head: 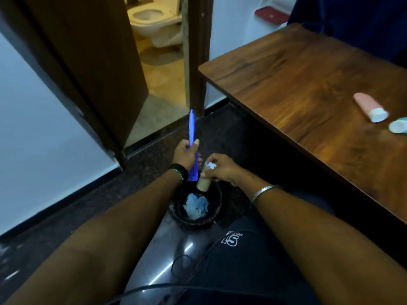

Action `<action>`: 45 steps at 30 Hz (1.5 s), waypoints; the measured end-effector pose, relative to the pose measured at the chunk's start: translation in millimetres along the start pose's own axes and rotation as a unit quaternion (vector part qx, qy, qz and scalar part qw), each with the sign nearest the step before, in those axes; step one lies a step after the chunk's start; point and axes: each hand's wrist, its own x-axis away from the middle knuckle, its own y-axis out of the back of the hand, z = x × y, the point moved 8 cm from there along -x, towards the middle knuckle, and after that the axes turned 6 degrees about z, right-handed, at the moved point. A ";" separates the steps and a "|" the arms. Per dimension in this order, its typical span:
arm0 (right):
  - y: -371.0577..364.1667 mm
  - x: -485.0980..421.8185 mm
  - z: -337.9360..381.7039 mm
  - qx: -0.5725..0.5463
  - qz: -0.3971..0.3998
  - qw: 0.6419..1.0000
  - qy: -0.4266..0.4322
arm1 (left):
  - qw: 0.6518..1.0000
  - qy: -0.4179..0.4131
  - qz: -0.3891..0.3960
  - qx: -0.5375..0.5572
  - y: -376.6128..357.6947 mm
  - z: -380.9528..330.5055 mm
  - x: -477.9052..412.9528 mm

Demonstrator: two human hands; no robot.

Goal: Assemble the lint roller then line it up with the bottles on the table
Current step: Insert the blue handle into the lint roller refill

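My left hand [185, 153] grips a blue lint roller handle [191, 128], which stands nearly upright over the floor. Close beside it, my right hand [222, 168] holds a beige cardboard roll [203, 183] by its upper end, right above a black bin [196, 219]. The handle's lower end and the roll sit side by side, almost touching. On the wooden table [297, 80] to the right lie a pink bottle [369, 106] with a white cap and, at the frame's right edge, part of a pale green bottle [398, 126].
The black bin holds crumpled bluish paper [196, 206]. A dark cable [154, 289] runs across the glossy floor near my legs. An open brown door [92, 62] leads to a bathroom with a toilet [152, 18]. A red case [272, 15] lies far behind the table.
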 end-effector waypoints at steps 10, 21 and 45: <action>-38.9 -58.1 -85.1 0.096 0.036 0.989 -0.104 | 0.996 0.085 -0.007 -0.031 8.7 95.2 -24.1; -18.9 -69.8 -84.7 0.050 0.007 0.994 -0.093 | 0.995 0.084 -0.028 -0.050 24.2 110.6 -42.3; 206.8 203.3 116.9 -0.109 -0.169 0.942 0.268 | 0.967 -0.129 0.209 0.071 -193.6 -164.7 112.8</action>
